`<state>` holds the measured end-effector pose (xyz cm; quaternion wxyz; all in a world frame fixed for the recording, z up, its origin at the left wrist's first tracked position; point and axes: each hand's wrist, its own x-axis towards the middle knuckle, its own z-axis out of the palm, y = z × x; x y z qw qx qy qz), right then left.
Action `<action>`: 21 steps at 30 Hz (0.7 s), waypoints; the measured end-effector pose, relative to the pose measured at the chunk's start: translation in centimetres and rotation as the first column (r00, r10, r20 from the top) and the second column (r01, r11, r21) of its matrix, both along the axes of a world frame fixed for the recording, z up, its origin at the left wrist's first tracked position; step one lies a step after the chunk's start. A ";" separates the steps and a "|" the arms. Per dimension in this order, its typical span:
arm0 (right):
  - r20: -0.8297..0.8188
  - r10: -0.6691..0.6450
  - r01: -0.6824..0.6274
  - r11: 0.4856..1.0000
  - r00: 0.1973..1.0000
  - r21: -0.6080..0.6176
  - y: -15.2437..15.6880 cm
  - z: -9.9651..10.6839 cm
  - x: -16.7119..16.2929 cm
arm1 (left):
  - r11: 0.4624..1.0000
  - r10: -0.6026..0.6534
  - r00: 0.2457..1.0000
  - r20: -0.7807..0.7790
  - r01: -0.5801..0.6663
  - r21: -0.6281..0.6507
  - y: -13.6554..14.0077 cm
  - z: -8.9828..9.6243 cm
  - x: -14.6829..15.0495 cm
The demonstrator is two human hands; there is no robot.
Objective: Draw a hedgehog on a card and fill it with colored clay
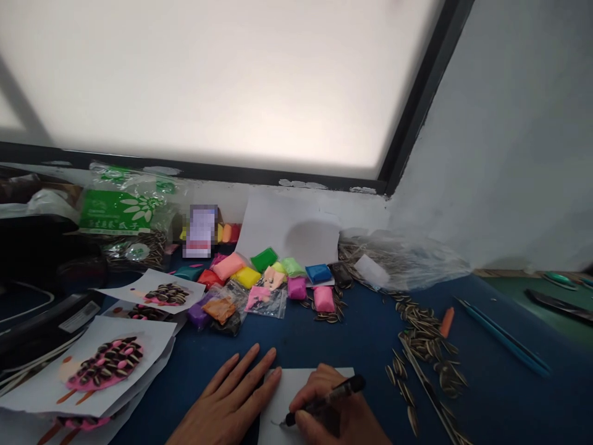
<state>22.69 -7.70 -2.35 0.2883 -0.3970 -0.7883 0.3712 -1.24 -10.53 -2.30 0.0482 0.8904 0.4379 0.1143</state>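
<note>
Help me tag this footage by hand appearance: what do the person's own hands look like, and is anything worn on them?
Both are bare human hands, with slender fingers. The left hand shows no glove, ring or marking. The right hand shows no glove either, though some fingers are partly hidden. No sleeves come into view.

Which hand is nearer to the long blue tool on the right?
Right. The right hand, gripping a pen, is left of the long blue tool, with seeds between; the left hand lies farther left.

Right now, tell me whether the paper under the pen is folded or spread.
Spread: the paper lies flat, its visible part showing no fold.
</note>
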 end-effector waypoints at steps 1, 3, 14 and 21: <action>-0.007 0.000 0.000 1.000 1.000 0.001 0.0 0.0 -0.1 | 1.000 -0.014 1.000 0.012 0.014 -0.006 0.0 0.3 -0.1; -0.033 -0.033 0.034 0.999 0.999 0.018 -0.1 0.0 -0.3 | 0.998 -0.050 0.998 0.035 0.051 -0.025 0.2 0.8 -0.4; -0.026 -0.048 0.049 0.999 0.998 0.022 -0.1 0.2 -0.1 | 0.994 -0.070 0.997 0.029 0.073 -0.076 0.5 1.5 -0.7; -0.020 -0.068 0.068 0.997 0.998 0.042 -0.1 1.0 -0.4 | 0.995 -0.074 0.997 0.038 0.076 -0.063 0.7 1.5 -0.7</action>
